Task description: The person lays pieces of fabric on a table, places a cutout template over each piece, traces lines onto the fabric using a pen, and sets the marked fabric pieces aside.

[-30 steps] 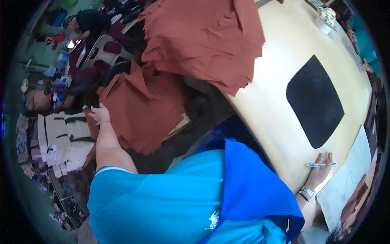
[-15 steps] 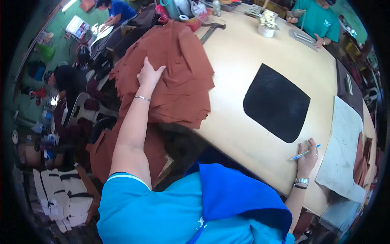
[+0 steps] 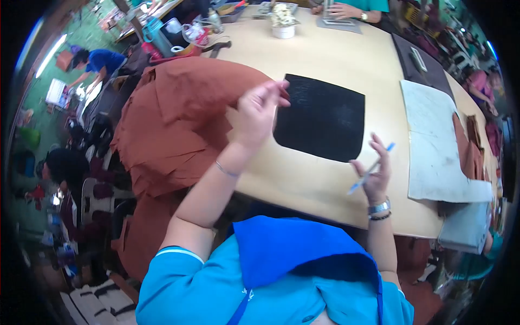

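My left hand pinches the edge of the top reddish-brown leather sheet, which bulges up off a stack of similar sheets at the table's left side. Just right of those fingers lies a black panel with rounded corners, flat on the table. A blue-and-white pen slants across my right hand, held between the fingers, above the table below the panel's right corner.
A pale grey sheet covers the table's right part. At the back stand a white flower pot and a hammer beside a red basket of bottles. Across the table, a person in green rests a hand near a grey plate.
My left hand has moved right from on top of the stack and lifted the top sheet's edge toward the black panel. My right hand has risen off the table, still with the pen.
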`<state>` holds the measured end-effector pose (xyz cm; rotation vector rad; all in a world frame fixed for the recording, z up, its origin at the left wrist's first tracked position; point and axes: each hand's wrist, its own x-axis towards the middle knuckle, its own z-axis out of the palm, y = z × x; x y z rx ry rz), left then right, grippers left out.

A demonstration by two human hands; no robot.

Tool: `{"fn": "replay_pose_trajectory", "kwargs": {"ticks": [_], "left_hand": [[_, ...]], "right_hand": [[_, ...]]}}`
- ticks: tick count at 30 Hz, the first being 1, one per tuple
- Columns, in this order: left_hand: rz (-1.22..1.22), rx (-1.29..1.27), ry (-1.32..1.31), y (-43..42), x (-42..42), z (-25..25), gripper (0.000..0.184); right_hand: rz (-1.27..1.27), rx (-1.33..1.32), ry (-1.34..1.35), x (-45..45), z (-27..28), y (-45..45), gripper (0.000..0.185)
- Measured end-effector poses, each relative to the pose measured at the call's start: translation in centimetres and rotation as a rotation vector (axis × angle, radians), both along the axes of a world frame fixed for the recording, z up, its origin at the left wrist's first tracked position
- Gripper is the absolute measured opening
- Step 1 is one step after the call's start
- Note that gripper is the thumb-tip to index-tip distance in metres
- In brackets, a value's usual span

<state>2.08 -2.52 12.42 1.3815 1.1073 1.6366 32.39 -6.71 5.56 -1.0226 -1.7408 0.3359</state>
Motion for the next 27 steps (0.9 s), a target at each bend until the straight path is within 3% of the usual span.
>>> {"fn": "replay_pose_trajectory", "kwargs": {"ticks": [2,4,6,7,8,9,12,15,18,22,24,27], "left_hand": [[-0.128,0.068,0.183,-2.1,4.4,0.0,0.022],[-0.316,0.063,0.279,-4.1,6.7,-0.9,0.022],[-0.38,0.288,0.454,-6.4,7.7,-2.5,0.037],[-0.228,0.448,0.619,-6.8,6.8,-3.4,0.047],[-0.07,0.606,0.777,-7.3,5.2,-4.5,0.057],[0.029,0.536,0.805,-7.5,4.2,-6.6,0.066],[0.257,0.154,0.953,-7.4,3.2,-8.6,0.066],[0.304,-0.041,1.158,-6.5,2.7,-9.6,0.044],[0.143,-0.098,1.085,-4.8,0.7,-10.7,0.024],[0.12,0.045,0.943,-4.6,-1.5,-9.8,0.015],[0.117,0.168,0.848,-5.2,-2.3,-8.1,0.014],[-0.196,0.386,0.932,-6.5,-3.9,-0.2,0.013]], "right_hand": [[0.131,0.041,-0.044,-3.2,2.5,0.1,0.07],[0.131,0.116,-0.003,-5.8,3.3,0.8,0.064],[0.175,0.233,-0.164,-5.5,2.9,2.2,0.049],[0.163,0.261,-0.177,-5.6,2.7,2.1,0.029],[0.157,0.221,-0.157,-5.5,2.4,1.8,0.025],[0.147,0.187,-0.136,-5.3,2.2,1.8,0.021],[0.129,0.124,-0.057,-5.0,3.0,0.9,0.014],[0.07,0.091,-0.025,-3.8,3.7,0.2,0.014],[-0.001,0.12,-0.026,-2.0,4.8,0.1,0.012],[-0.016,0.085,-0.056,1.1,5.9,-0.7,0.012],[-0.047,0.047,-0.066,2.7,7.3,-1.6,0.012],[-0.067,-0.001,-0.066,5.4,10.9,-3.4,0.013]]}}
